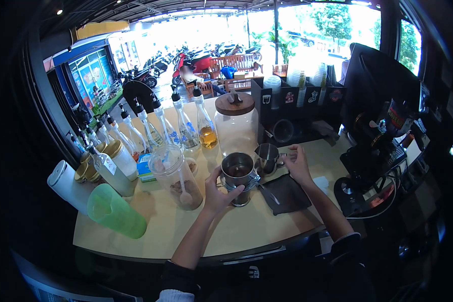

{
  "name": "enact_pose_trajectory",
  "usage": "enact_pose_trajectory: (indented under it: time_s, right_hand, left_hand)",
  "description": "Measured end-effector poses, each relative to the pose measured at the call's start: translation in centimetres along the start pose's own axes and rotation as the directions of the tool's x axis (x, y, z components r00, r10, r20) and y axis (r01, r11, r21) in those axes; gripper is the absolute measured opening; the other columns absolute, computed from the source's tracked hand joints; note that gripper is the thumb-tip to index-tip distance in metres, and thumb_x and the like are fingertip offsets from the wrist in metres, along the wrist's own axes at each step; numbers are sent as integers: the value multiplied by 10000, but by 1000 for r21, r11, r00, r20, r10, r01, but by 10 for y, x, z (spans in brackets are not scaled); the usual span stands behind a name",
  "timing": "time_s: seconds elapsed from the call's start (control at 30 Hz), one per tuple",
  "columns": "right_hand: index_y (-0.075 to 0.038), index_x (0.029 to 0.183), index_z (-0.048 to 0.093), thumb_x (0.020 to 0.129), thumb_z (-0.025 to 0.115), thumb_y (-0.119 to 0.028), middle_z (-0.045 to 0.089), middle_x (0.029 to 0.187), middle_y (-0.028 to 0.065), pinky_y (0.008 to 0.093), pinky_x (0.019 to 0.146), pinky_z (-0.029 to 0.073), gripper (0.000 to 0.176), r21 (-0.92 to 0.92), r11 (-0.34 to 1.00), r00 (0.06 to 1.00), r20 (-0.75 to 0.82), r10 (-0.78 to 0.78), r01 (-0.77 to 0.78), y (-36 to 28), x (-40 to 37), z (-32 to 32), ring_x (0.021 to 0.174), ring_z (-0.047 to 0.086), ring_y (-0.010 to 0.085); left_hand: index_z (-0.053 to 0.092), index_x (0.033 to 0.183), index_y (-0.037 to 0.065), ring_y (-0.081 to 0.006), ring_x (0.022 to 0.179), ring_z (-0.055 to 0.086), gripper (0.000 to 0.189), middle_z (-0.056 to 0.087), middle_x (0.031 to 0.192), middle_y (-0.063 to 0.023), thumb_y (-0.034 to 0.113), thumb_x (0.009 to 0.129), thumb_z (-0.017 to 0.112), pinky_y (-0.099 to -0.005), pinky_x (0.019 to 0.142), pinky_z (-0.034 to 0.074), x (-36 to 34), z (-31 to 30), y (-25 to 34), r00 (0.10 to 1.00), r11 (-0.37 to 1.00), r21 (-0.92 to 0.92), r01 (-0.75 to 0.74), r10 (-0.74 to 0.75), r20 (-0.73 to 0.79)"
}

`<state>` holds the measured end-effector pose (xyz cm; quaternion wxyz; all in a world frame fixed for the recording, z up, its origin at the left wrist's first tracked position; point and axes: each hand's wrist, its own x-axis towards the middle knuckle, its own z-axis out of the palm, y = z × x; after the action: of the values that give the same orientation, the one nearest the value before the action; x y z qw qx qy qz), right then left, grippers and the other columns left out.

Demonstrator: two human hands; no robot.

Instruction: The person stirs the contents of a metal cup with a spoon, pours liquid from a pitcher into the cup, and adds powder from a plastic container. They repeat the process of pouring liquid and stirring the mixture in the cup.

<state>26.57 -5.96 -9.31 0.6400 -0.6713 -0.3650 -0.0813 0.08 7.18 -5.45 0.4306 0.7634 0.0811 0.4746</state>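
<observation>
Left hand point(217, 195): fingers curled around the metal cup, holding it.
Right hand point(299, 165): fingers narrow, near the pitcher's handle; whether they touch it, I cannot tell.
Metal cup point(238, 176): upright above the bench point(226, 239), over a smaller shiny base; dark contents already inside, so filling looks at least partly done.
Metal pitcher point(267, 163): upright just beside the cup, on the right-hand side; no stream runs between them. Its fill level is unclear.
Clear jar point(175, 172): left of the cup, brown contents and a spoon point(186, 197) inside.
Dark cloth point(285, 195): on the bench, below the pitcher.
Remaining work: cannot be told from this.
</observation>
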Motion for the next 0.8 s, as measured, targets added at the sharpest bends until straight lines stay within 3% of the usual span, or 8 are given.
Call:
enact_pose_trajectory:
  time_s: [0.07,0.13,0.2,0.23,0.3,0.4,0.6,0.8]
  right_hand:
    - [-27,978,542,789,705,-106,586,842,61,283,615,468,262,-126,992,977,214,5,23,-54,-14,-18,701,562,123]
    - [-28,984,557,783,704,-106,602,867,95,296,626,470,260,-209,977,815,573,90,39,-72,-35,-23,718,588,160]
    - [-24,981,568,791,676,-111,616,891,146,353,632,497,235,-330,939,673,717,183,96,-87,-55,-18,727,628,253]
    - [-24,981,568,791,676,-111,616,891,146,353,632,497,235,-328,940,676,714,181,95,-84,-65,-14,727,628,253]
    - [2,924,579,792,656,-120,639,894,176,417,649,507,196,-389,859,769,640,-8,332,-76,-79,-5,738,642,330]
    - [21,926,559,806,611,-134,634,906,201,484,684,509,203,-446,833,762,646,47,327,-79,-80,-1,782,632,394]
    - [47,985,515,851,514,-141,643,886,218,488,699,526,231,-605,700,699,683,212,379,-95,-76,0,789,654,382]
    - [3,977,498,896,469,-156,639,809,251,525,703,497,181,-584,775,729,636,253,241,-94,-67,-16,800,634,425]
  left_hand:
    - [573,1150,4,-221,974,619,670,655,1016,-118,319,620,835,-356,881,470,0,0,-2,1000,1000,-13,3,-3,-2]
    - [571,1152,5,-217,974,616,668,652,1019,-114,312,621,834,-353,883,468,2,-1,1,1000,1000,-22,6,-6,4]
    - [569,1155,5,-213,975,614,666,650,1021,-111,304,623,834,-351,884,467,0,0,3,1000,999,-30,11,-11,19]
    - [568,1156,6,-209,975,610,659,648,1023,-107,294,626,833,-348,888,464,0,0,3,999,999,-37,22,-21,24]
    - [568,1156,6,-205,975,607,652,645,1024,-103,285,628,832,-346,891,462,1,-1,4,999,999,-40,26,-25,29]
    - [569,1157,10,-197,983,600,639,641,1029,-97,269,634,829,-341,897,457,1,-2,5,999,999,-34,32,-31,32]
    - [571,1155,14,-193,976,595,639,643,1018,-94,284,634,827,-334,883,456,0,-1,5,999,997,-58,43,-42,16]
    - [574,1153,15,-202,962,602,650,648,1005,-105,312,633,826,-341,874,461,0,-2,3,999,999,-21,32,-32,24]
